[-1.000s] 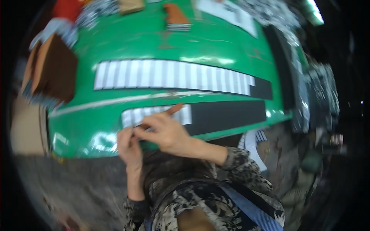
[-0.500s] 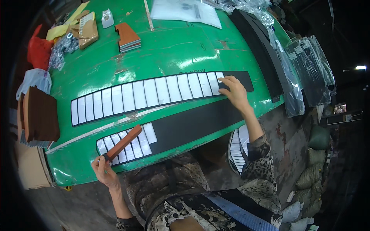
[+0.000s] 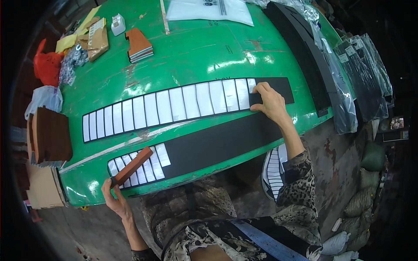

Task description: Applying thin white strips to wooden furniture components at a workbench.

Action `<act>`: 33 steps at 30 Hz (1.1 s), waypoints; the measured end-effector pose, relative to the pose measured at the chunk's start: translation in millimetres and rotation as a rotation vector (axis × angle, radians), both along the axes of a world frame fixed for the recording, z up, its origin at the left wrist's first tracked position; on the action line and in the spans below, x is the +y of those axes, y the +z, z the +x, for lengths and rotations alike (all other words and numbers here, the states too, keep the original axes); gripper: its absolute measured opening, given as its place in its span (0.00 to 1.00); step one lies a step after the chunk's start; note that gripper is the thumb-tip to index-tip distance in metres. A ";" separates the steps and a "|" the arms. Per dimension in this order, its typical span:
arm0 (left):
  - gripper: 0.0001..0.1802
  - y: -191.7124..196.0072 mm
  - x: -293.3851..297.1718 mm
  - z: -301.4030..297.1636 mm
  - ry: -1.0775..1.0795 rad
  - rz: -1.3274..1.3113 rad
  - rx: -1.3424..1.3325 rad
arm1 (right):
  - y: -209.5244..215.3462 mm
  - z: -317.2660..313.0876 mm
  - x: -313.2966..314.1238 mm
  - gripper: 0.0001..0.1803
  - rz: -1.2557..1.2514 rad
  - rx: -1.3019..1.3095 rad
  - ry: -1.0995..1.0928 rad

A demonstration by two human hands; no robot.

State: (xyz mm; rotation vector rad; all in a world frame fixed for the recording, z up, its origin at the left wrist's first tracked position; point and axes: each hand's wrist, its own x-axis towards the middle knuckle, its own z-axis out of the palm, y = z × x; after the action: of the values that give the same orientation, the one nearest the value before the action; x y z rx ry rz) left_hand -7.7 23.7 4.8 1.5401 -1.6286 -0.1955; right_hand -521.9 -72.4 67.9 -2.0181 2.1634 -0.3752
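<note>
My left hand (image 3: 116, 198) is at the table's near left edge, its fingers closed on the dark end of a narrow brown bar (image 3: 135, 165). The bar slants over the near black strip (image 3: 217, 139), whose left part carries several white panels. Farther back lies a second black strip (image 3: 278, 89), with a long row of white panels (image 3: 176, 104). At the right end of this row rests my right hand (image 3: 270, 102), thumb and fingers apart. A dark patch shows between them; I cannot tell whether it is a separate piece.
The green table (image 3: 191, 48) holds a brown stack (image 3: 139, 45), a tape dispenser (image 3: 118, 24) and a white plastic packet (image 3: 209, 11). More brown pieces (image 3: 52, 135) stand at the left. Long black strips (image 3: 300, 56) lie along the right edge, beside wrapped dark panels (image 3: 361, 74).
My right hand has come down a little onto the end of the white row, where a dark patch now shows. The left hand still holds the bar; the whole view has shifted slightly.
</note>
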 end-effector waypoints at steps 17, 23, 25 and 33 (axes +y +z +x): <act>0.13 13.8 -7.0 -18.4 0.064 0.059 0.054 | -48.3 -22.1 2.9 0.12 -0.498 -0.516 -0.400; 0.18 31.9 -13.3 -10.8 -0.071 -0.051 0.116 | -20.8 65.2 15.2 0.11 -0.370 -0.966 -0.113; 0.18 37.3 -15.2 0.0 -0.107 -0.075 0.091 | 3.4 112.1 21.7 0.12 -0.203 -0.896 -0.003; 0.15 29.6 -15.7 -3.1 0.056 -0.143 -0.276 | 13.0 239.3 16.0 0.15 0.148 -0.882 0.453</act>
State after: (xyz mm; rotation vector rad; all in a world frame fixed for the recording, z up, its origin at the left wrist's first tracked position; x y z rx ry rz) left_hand -10.8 7.9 34.4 1.5510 -1.7671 0.1688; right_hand -282.6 -56.4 80.9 -1.7055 1.1449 -0.8069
